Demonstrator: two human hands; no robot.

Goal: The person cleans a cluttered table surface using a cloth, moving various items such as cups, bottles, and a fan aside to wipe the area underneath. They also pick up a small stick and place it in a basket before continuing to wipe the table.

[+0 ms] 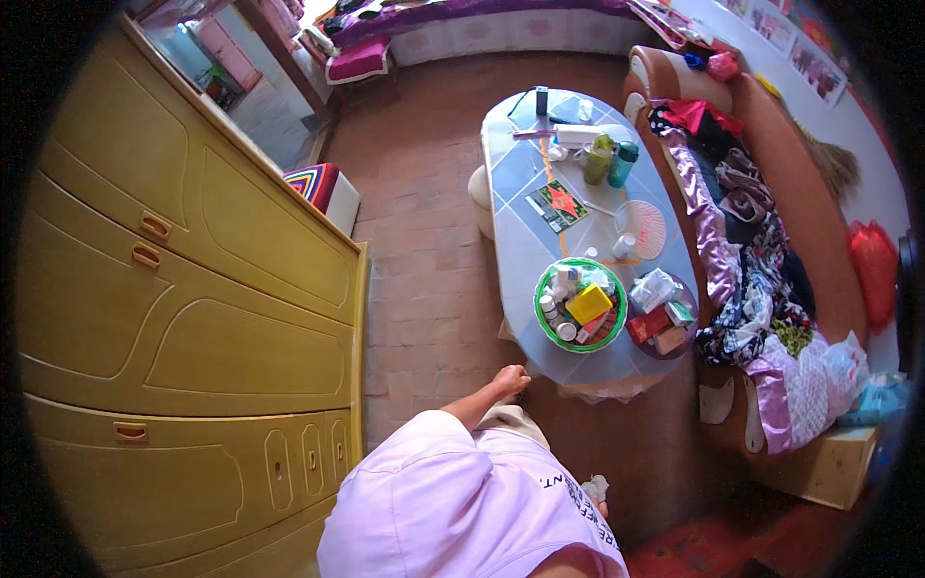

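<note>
My left hand [513,379] is closed in a fist in front of my body, just short of the table's near end; what it holds, if anything, is hidden. Low at my right side, only a bit of my right hand [603,505] shows past my pink shirt. A crumpled white wad [595,486], like tissue or thin plastic, sits in that hand. Nearest to both on the oval table [525,289] is a green-rimmed basket [624,323] full of small bottles and boxes, a yellow box [589,304] on top. Beside it a round tray [688,337] bears several medicine boxes.
Farther along the table stand a green bottle [597,162], a teal bottle [623,166], a white bottle [624,245] and a pink fan [647,229]. Clothes [747,241] cover the brown sofa [819,222] on the right. Yellow-green cabinets [193,318] line the left.
</note>
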